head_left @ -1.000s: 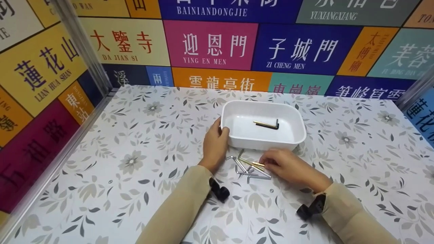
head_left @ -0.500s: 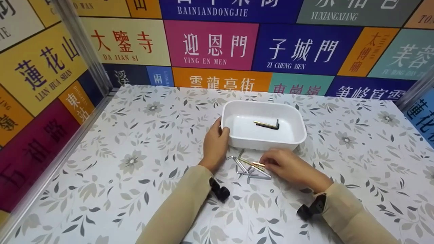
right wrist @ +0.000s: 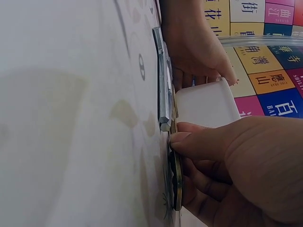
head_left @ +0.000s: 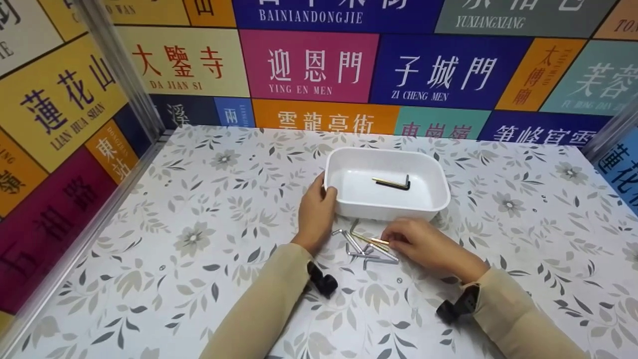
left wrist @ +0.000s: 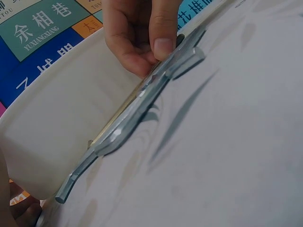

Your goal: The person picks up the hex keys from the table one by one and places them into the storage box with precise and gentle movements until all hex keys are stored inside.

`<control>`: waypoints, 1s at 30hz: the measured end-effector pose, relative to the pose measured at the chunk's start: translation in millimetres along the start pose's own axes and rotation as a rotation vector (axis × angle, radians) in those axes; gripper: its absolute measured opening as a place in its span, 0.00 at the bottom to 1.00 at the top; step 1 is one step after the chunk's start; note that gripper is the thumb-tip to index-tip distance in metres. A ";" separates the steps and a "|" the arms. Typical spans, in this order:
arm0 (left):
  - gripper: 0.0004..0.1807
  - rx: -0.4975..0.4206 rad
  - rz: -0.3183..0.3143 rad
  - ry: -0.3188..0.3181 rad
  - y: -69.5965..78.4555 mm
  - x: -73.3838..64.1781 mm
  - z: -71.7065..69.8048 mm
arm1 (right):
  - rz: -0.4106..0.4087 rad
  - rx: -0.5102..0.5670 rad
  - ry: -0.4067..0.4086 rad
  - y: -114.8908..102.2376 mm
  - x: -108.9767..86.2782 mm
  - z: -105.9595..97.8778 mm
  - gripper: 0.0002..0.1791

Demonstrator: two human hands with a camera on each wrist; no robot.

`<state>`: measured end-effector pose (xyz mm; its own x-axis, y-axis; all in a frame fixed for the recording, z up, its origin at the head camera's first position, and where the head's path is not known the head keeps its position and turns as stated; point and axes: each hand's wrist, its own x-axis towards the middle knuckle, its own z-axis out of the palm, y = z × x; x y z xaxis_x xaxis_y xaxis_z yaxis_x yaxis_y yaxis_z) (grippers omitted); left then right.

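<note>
My left hand point(head_left: 318, 214) holds the left end of a white plastic tub point(head_left: 384, 212), thumb at the rim. Just in front of the tub, my right hand point(head_left: 423, 247) pinches a gold hex key point(right wrist: 178, 189) between thumb and fingertips, low at the tabletop. That key lies by a loose pile of silver hex keys point(head_left: 376, 259), with another gold hex key point(head_left: 364, 234) among them. Inside the tub, a black hex key point(head_left: 394, 186) rests beside a thin gold one. In the left wrist view, silver keys point(left wrist: 128, 123) overlap beside the tub wall.
A table with a leaf-and-flower cover point(head_left: 194, 239) carries everything. Behind it and to the left stand walls of coloured sign panels point(head_left: 309, 65). A clear strip point(head_left: 119, 65) runs down the left corner. Black wrist cameras point(head_left: 324, 281) sit at both cuffs.
</note>
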<state>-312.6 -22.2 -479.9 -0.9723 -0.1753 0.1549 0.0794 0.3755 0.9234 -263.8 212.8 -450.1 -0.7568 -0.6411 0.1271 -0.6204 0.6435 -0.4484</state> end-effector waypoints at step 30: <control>0.32 -0.027 -0.012 -0.019 0.8 -2.5 -0.5 | 0.024 0.038 0.006 -0.6 -0.3 1.1 0.07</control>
<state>-310.1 -21.9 -479.4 -0.9771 -0.1625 0.1372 0.0732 0.3488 0.9343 -262.9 212.1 -450.8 -0.7728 -0.6230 0.1211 -0.5938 0.6424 -0.4845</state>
